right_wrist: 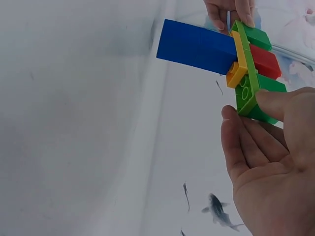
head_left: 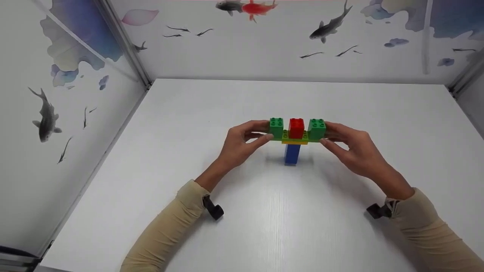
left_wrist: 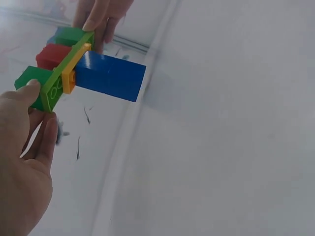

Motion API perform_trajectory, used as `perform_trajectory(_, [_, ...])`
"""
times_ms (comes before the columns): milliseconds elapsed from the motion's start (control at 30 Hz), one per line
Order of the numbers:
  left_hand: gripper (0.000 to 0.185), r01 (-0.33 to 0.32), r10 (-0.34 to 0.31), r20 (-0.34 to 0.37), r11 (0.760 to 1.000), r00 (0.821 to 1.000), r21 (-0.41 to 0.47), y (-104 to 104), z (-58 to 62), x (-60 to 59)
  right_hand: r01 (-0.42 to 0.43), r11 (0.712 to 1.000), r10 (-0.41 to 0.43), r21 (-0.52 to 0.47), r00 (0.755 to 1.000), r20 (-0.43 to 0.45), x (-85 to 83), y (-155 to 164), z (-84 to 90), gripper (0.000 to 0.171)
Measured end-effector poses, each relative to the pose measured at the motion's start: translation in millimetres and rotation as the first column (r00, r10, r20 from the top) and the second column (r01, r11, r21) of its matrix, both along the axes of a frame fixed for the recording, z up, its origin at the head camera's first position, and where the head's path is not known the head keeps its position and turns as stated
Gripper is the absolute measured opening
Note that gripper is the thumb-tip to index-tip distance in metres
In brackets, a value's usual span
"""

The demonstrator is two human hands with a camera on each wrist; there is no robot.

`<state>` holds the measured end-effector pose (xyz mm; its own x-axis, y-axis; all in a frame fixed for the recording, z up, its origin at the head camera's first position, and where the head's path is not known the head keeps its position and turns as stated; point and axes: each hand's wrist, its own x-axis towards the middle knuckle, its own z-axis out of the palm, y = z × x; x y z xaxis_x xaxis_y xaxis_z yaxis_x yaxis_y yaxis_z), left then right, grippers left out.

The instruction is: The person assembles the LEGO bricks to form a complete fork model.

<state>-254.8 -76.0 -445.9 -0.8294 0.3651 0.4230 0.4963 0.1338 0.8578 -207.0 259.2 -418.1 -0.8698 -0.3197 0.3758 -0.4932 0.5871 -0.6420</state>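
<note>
A T-shaped toy brick structure is held upright between both hands. Its stem is a tall blue column (head_left: 292, 154), topped by a small yellow brick (right_wrist: 236, 74) and a long light green plate (right_wrist: 250, 64). On the plate stand a left green brick (head_left: 276, 128), a red brick (head_left: 296, 129) in the middle and a right green brick (head_left: 317, 129). My left hand (head_left: 241, 144) pinches the left end, thumb on the near side at the green brick and plate. At the opposite end, my right hand (head_left: 353, 151) pinches in the same way.
Below the bricks spreads a white tabletop (head_left: 242, 226). White panels printed with fish stand behind it, the back wall (head_left: 242, 49), and along its left side, the left wall (head_left: 22, 158). Black wrist mounts hang at both sleeve cuffs.
</note>
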Motion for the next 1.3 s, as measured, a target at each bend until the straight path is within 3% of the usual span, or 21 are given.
perform_trajectory(267, [0.039, -0.105, 0.099, 0.052, 0.989, 0.994, 0.108, 12, 5.2, 4.1, 0.035, 0.996, -0.036, -0.085, 0.999, -0.011, -1.2, -2, 1.2, 0.049])
perform_trajectory(500, [0.035, -0.165, 0.155, 0.100, 0.981, 0.983, 0.106, 16, 3.4, 4.4, 0.104, 0.988, -0.098, -0.110, 0.993, 0.061, -2.5, -6, -1.6, 0.043])
perform_trajectory(733, [0.034, -0.159, 0.145, 0.130, 0.982, 0.981, 0.102, 17, 0.8, 0.9, 0.102, 0.989, -0.095, -0.109, 0.993, 0.071, -3.6, -8, -5.3, 0.037])
perform_trajectory(967, [0.033, -0.170, 0.155, 0.177, 0.982, 0.972, 0.076, 14, -1.9, -2.4, 0.051, 0.995, -0.043, -0.084, 0.995, 0.092, -4.6, -8, -7.4, 0.048])
perform_trajectory(1300, [0.041, -0.087, 0.095, 0.198, 0.995, 0.976, -0.047, 14, -6.8, -4.3, 0.058, 0.998, -0.051, -0.029, 0.981, 0.188, -6.6, -3, -13.3, 0.050])
